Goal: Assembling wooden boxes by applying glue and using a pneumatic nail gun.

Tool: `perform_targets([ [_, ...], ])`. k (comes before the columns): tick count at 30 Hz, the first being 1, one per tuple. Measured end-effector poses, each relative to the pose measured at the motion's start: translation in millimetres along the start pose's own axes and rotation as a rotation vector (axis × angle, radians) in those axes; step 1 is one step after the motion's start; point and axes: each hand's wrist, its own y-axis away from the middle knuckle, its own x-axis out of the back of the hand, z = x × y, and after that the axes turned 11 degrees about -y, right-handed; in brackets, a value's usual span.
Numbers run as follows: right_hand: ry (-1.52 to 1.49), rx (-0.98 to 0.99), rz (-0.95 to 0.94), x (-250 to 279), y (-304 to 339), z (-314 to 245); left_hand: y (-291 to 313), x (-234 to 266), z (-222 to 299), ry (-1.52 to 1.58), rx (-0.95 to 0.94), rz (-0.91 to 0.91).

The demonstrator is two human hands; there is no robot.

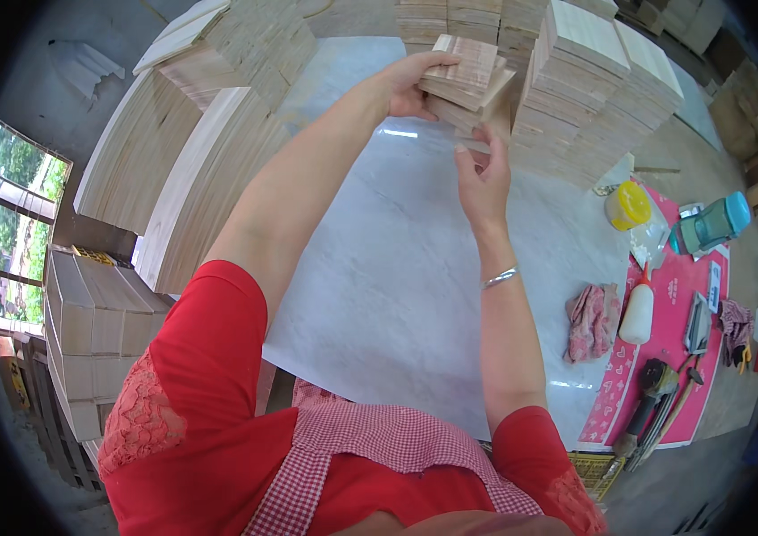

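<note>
The worker's left hand (pixel 410 85) is clamped on a small bundle of wooden boards (pixel 461 79), thumb on the top face and fingers beneath; the boards sit fanned out of line, raised over the far side of the pale marbled tabletop (pixel 370 259), just beside the right-hand board stacks (pixel 580 85); the right hand (pixel 484 174) is up at the bundle's lower end, fingers bent, though I cannot tell whether they pinch a board or merely touch it; more boards (pixel 191 179) rise in tall piles on the worker's left; over to the right a crumpled pink cloth (pixel 592 323) lies near a white bottle (pixel 637 313) with a red tip, and beyond are a yellow-lidded tub (pixel 629 206), a teal jar (pixel 710 225) and a brush (pixel 660 379) on a pink sheet (pixel 662 344).
</note>
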Motion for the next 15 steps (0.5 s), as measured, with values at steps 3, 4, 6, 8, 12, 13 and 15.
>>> perform_targets([
  [3, -0.008, -0.002, -0.072, 4.7, 0.9, 2.8, 8.9, 4.5, -3.5, 0.037, -0.021, 0.006],
  [4, 0.022, 0.003, -0.002, 6.7, 1.1, 1.7, 13.6, 2.8, -7.1, 0.087, -0.015, 0.016],
  [6, 0.081, 0.012, 0.138, 10.7, 0.6, -0.2, 21.8, 0.3, -13.7, 0.189, -0.004, 0.036],
  [8, 0.155, 0.057, 0.155, 16.1, -2.5, 15.1, 21.7, -4.4, -17.9, 0.223, -0.029, 0.048],
  [12, 0.283, 0.159, 0.197, 21.0, -5.2, 32.8, 22.4, -21.9, -21.0, 0.295, -0.055, 0.083],
  [13, 0.259, 0.175, 0.201, 17.9, -3.8, 31.2, 25.8, -24.9, -20.9, 0.296, -0.035, 0.099],
  [15, 0.232, 0.190, 0.205, 13.2, -1.7, 27.8, 26.2, -24.2, -22.6, 0.295, -0.015, 0.117],
])
